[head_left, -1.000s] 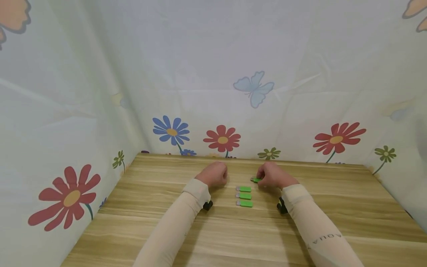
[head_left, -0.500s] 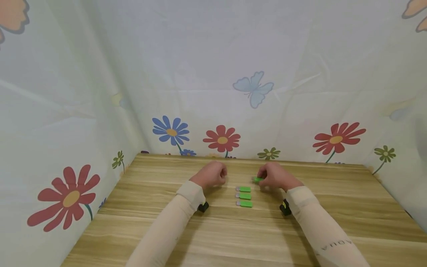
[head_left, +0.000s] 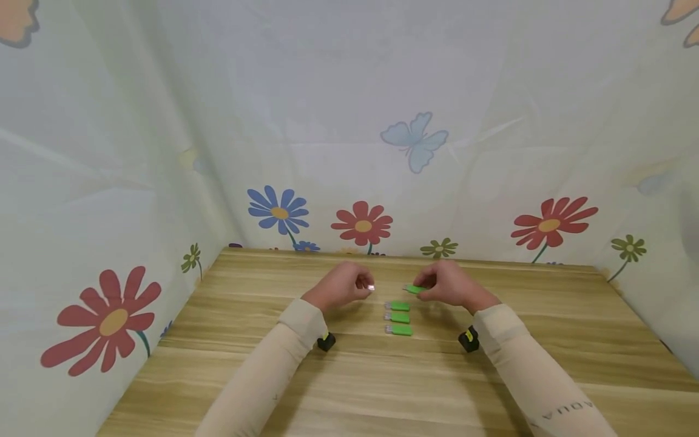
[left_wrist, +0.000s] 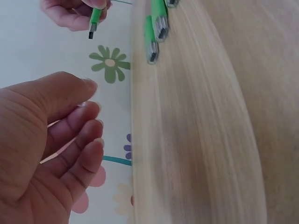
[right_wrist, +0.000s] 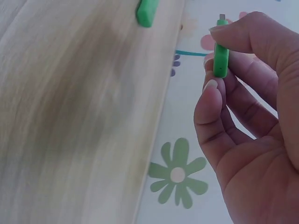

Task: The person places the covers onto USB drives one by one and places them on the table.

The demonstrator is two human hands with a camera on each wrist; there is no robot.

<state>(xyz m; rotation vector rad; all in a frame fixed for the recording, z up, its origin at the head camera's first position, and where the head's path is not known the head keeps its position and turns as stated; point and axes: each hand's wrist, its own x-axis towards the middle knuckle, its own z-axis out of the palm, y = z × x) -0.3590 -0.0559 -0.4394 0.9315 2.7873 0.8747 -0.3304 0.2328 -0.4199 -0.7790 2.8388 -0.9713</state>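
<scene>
My right hand (head_left: pixel 446 283) pinches a green USB stick (right_wrist: pixel 221 58) between thumb and fingers, its bare metal plug (left_wrist: pixel 91 34) pointing toward the left hand. Across from it, my left hand (head_left: pixel 340 285) has its thumb and fingertips together on a small shiny, clear piece (head_left: pixel 371 287) that looks like a USB stick cap; in the left wrist view the fingers mostly hide it. Between and nearer than the hands, three more green USB sticks (head_left: pixel 397 317) lie in a column on the table, clear caps over their plugs, all pointing left.
The wood-grain table (head_left: pixel 349 388) runs back to a pale curtain (head_left: pixel 327 121) printed with flowers and a butterfly. A black wrist camera (head_left: pixel 326 341) sits under the left wrist and another black camera (head_left: pixel 468 340) under the right.
Both wrists have turned and spread slightly outward. The shiny piece at the left fingertips has come into sight. The held USB stick shifts a little leftward, and the three on the table stay put.
</scene>
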